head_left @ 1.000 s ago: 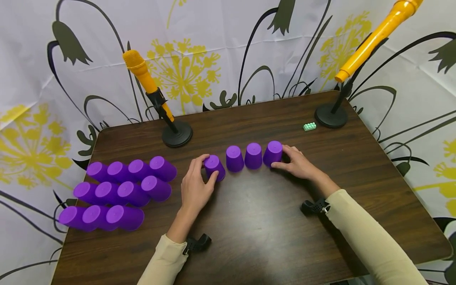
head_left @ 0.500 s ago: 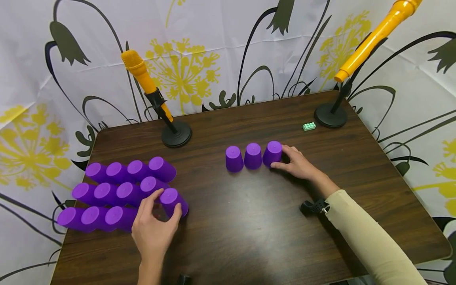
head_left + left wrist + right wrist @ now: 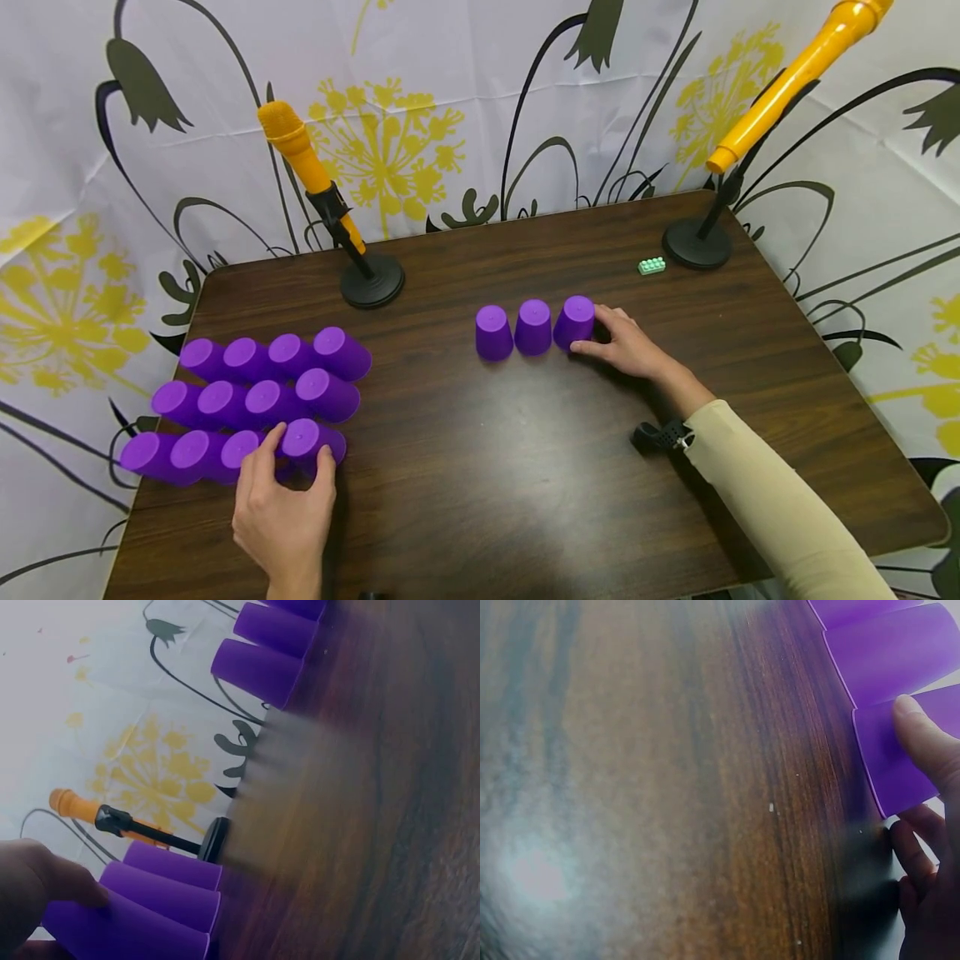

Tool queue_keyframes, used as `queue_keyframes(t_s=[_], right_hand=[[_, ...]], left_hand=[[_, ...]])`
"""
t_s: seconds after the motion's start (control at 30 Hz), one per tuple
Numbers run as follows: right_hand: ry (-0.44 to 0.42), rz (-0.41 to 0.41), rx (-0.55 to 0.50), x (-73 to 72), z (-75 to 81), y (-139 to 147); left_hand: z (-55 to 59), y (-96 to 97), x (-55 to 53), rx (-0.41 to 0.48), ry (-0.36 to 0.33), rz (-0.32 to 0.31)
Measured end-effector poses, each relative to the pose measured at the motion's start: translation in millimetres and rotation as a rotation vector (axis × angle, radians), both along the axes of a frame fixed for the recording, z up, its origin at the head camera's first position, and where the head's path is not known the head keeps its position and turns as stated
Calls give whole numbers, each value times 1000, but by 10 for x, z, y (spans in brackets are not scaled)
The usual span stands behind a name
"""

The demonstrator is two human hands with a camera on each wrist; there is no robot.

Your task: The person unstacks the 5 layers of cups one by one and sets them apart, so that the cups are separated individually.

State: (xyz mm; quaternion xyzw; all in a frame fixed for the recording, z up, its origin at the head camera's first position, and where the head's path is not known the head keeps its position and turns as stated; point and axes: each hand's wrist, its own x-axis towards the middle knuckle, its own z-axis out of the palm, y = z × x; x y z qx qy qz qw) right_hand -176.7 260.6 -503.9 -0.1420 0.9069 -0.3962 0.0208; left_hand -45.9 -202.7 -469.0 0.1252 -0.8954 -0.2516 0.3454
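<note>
At the right end of the front row on the left, my left hand (image 3: pixel 285 508) grips an upside-down purple cup (image 3: pixel 313 442) between thumb and fingers. The left wrist view shows that held cup (image 3: pixel 135 930) close up, with two more purple cups lined up behind it. My right hand (image 3: pixel 626 340) holds the rightmost cup (image 3: pixel 575 323) of a short row at mid-table, thumb in front and fingers behind. Beside it stand a middle cup (image 3: pixel 533 327) and a left cup (image 3: pixel 493 333). In the right wrist view the thumb lies on the cup (image 3: pixel 907 754).
Several upside-down purple cups (image 3: pixel 273 404) stand in three rows at the table's left. A yellow microphone on a black stand (image 3: pixel 372 281) is behind them. Another black stand (image 3: pixel 697 243) with a yellow microphone is at the back right, near a mint-green toy brick (image 3: pixel 652 266).
My left hand has carried one cup from the left end of the mid-table row, leftward and nearer, to the end of the front row. The right hand has stayed at its cup.
</note>
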Motion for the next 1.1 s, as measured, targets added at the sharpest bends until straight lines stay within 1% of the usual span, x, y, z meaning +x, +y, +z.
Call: queue_keyframes(t_s=[0.17,0.57,0.7,0.8,0.9,0.93,1.0,1.1], right_hand=[[-11,-1,4,-1,7,2],[-12,6,0,-1,6,2],[-19,5,-6,0,12,6],[-20,4,-5,0,11,7],[-19,4,-2,-1,3,7],[-19,4,-1,-1,0,7],[-15,5,1,-2,-4,8],[-16,3,3,-1,-4,8]], left_hand=[[-23,-17,-3,14,3,17],[-56,-40,6,51,-29,23],[-36,-36,11,38,-29,17],[8,-32,18,9,-21,20],[70,-22,20,-9,15,15],[90,-9,15,-5,47,14],[118,31,-8,18,140,-13],[132,161,-68,60,296,-106]])
